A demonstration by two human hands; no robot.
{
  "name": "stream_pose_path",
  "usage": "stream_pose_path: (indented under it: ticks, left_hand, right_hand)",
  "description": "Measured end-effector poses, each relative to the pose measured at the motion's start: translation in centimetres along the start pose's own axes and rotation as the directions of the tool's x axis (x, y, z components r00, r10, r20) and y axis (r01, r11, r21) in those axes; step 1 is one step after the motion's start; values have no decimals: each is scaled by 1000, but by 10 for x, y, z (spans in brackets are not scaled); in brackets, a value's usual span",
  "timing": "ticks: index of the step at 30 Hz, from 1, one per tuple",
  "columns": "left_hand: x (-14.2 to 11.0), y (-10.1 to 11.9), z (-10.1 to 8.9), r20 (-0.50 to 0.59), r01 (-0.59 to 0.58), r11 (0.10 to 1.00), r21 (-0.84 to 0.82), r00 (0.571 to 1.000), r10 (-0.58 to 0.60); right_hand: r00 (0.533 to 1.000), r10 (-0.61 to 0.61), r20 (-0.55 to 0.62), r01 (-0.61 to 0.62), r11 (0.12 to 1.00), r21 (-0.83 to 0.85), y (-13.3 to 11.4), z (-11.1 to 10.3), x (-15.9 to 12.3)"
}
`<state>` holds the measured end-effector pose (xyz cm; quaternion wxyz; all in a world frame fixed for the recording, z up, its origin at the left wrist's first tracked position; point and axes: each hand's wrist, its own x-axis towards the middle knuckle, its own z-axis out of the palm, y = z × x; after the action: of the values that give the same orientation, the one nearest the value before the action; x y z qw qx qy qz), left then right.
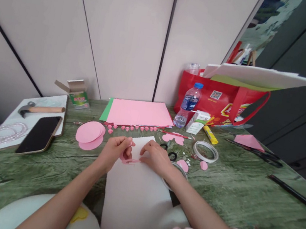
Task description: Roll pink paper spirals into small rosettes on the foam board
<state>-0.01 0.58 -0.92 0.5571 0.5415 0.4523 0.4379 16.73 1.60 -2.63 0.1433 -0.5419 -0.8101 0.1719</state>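
Note:
My left hand (117,149) is closed in a pinch on a curled pink paper strip (130,161), which hangs below the fingers and stretches to the right. At its right end are the bent fingertips of my right hand (157,157), closed around that end; the exact grip is partly hidden. Both hands are above a white sheet (136,190). Several small rolled pink paper roses (132,128) lie in a row beyond the hands. To the left is a stack of pink paper circles (90,133). Black-handled scissors (172,156) lie partly hidden beside my right hand.
Pink sheets (141,112) lie at the back. Rightward are a water bottle (189,105), a small carton (197,122), a glue stick (210,134), a tape roll (206,151) and a red bag (217,98). A hammer (42,109) and a phone (39,134) lie left.

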Motion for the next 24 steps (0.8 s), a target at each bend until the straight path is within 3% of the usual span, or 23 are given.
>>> stream_pose_path:
  ticks: [11,13,15,19,21,24]
  left_hand:
    - [-1,2,1,-11,10,1000,25,1000,-10]
    - [-1,2,2,-15,17,1000,21,1000,-17]
    - [-1,3,2,-19,22,1000,19,1000,-22]
    - [-2,4,3,-4,38,999,28,999,-37]
    - [-2,4,5,7,39,999,32,999,-39]
    - [-2,4,6,15,42,997,61,999,-43]
  right_hand:
    - [997,2,75,4,996,-86,-4,-1,-1]
    - [999,18,29,-15,994,-113,-2,-5,-1]
    - [991,116,-73,-126,981,-145,8,-13,0]
    - [868,378,-322,-447,877,-175,47,-33,-2]
    - [825,426,-372,-511,843,-169,64,-39,-5]
    - [802,464,-377,-537,836,-114,71,-38,-6]
